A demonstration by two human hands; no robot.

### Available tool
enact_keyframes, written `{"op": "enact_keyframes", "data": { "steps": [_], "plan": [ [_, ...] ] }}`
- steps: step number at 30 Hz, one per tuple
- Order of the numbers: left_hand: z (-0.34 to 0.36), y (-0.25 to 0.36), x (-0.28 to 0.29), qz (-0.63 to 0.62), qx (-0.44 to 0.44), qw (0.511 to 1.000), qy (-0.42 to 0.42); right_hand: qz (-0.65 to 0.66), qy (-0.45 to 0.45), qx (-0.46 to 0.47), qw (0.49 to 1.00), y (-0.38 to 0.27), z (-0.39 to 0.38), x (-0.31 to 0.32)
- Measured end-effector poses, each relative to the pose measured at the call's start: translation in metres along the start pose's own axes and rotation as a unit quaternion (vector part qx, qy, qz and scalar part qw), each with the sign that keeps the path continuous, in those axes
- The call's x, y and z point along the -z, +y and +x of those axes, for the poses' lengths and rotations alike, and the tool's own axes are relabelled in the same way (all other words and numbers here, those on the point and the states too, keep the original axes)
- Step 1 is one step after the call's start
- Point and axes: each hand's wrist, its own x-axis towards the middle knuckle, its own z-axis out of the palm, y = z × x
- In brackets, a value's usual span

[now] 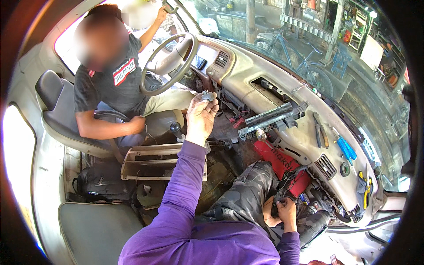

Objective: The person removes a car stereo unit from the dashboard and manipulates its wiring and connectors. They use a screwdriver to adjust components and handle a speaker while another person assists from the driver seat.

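My left hand [201,115], at the end of a raised purple sleeve, pinches a small grey part with metal prongs [207,96] between thumb and fingers, near the steering wheel [154,66]. Low on the right, my right hand [287,214] is closed on something dark by a tangle of thin wires [289,176], over my camouflage trousers [247,187]. What its fingers grip is mostly hidden. Just left of it shows bare skin, which I cannot tell apart as limb or foot. Behind the wires lies a red cloth [277,160] with dark lettering.
Another person [110,84] sits in the driver's seat, one hand on the door frame. The beige dashboard [238,66] carries a long dark bracket [271,119], pliers [317,130], blue-handled tools [346,148], a tape roll [344,169] and yellow-handled cutters [365,190]. A gear lever [176,129] stands beside a beige frame [150,148].
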Motion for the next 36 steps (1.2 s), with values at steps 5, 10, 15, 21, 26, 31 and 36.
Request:
{"op": "enact_keyframes", "data": {
  "steps": [5,10,15,21,26,31,36],
  "plan": [
    [-0.002,0.0,-0.003,-0.018,0.014,0.999,0.046,0.008,-0.017,-0.03,0.999,-0.001,0.001,0.001],
    [0.002,0.003,0.005,-0.062,0.04,0.996,0.048,0.003,-0.002,-0.004,1.0,0.011,0.005,-0.007],
    [0.003,-0.006,-0.008,-0.039,0.051,0.997,0.045,0.001,-0.001,0.02,1.0,0.016,0.002,-0.002],
    [-0.032,-0.012,-0.05,0.161,0.05,0.982,-0.09,-0.035,-0.066,-0.037,0.997,-0.012,-0.001,0.008],
    [-0.063,-0.094,-0.155,0.531,0.014,0.786,-0.317,0.001,-0.006,-0.004,1.0,0.004,-0.004,-0.004],
    [-0.097,-0.205,-0.265,0.529,0.039,0.63,-0.568,0.017,-0.011,-0.032,0.999,0.006,-0.006,0.003],
    [-0.109,-0.331,-0.328,0.495,-0.129,0.568,-0.645,0.035,-0.02,-0.055,0.998,0.003,-0.006,0.007]
  ]
}}
